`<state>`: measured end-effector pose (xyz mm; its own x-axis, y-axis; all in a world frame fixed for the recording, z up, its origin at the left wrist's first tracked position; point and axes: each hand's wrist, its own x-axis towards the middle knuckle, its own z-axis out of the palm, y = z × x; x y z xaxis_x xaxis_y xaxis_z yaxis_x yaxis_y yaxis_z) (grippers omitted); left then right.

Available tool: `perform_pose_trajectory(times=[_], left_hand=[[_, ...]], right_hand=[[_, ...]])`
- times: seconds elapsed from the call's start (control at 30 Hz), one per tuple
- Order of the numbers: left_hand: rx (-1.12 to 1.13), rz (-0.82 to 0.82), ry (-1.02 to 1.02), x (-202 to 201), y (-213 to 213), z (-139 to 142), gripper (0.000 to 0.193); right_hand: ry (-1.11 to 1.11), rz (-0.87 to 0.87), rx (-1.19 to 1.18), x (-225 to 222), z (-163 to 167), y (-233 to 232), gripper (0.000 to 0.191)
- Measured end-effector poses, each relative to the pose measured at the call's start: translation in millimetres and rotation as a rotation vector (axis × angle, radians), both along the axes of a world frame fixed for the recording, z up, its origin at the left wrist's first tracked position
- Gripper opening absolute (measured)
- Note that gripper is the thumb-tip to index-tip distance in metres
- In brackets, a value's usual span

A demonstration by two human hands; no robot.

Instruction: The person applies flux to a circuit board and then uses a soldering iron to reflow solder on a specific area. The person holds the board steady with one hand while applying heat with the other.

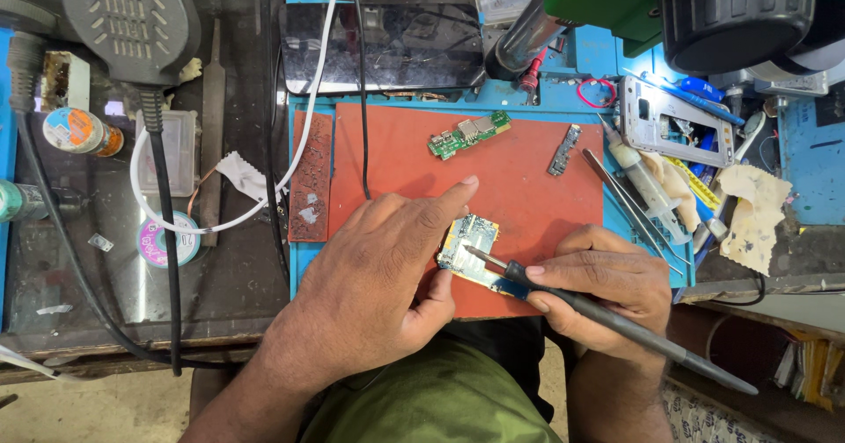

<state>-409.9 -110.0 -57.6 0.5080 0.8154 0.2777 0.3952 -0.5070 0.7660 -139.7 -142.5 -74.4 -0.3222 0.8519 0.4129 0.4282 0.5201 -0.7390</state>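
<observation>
Two hands, left hand [374, 276] and right hand [603, 289], work one circuit board [468, 248] with one soldering iron [607, 315].

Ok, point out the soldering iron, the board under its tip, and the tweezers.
soldering iron [607, 317], head view, middle of its dark handle
circuit board [466, 236], head view, its upper part
tweezers [629, 201], head view, mid-shaft

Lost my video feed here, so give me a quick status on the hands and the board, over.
Left hand pins circuit board to red mat. Right hand in pen grip on soldering iron, tip on board. Nothing in the way.
</observation>
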Motion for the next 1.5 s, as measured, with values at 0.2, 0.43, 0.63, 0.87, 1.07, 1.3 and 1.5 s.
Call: perform_pose_trajectory(times=[0.2,0.43,0.63,0.87,1.07,1.3,1.5], left_hand=[[-0.002,0.001,0.003,0.1,-0.2,-0.2,0.076],[-0.008,0.000,-0.002,-0.1,-0.2,-0.1,0.076],[-0.003,0.002,0.001,-0.3,-0.1,0.0,0.076],[-0.005,0.003,0.007,-0.3,0.2,0.1,0.077],[-0.011,-0.003,0.000,-0.2,0.4,0.2,0.077],[-0.016,-0.001,0.007,-0.6,0.3,0.4,0.077],[-0.006,0.003,-0.004,-0.6,0.0,0.2,0.077]], right_hand=[[-0.006,0.006,0.007,0.3,-0.7,0.6,0.031],[0.006,-0.004,0.007,-1.3,-0.4,-0.4,0.031],[0.011,-0.008,0.004,-1.9,0.0,-0.7,0.031],[0.015,0.000,0.007,-2.0,-0.2,-0.7,0.031],[0.003,0.018,0.007,-0.8,0.7,0.1,0.031],[0.011,0.023,0.014,-1.6,0.4,0.0,0.032],[0.024,0.008,0.001,-2.9,0.4,-1.4,0.032]])
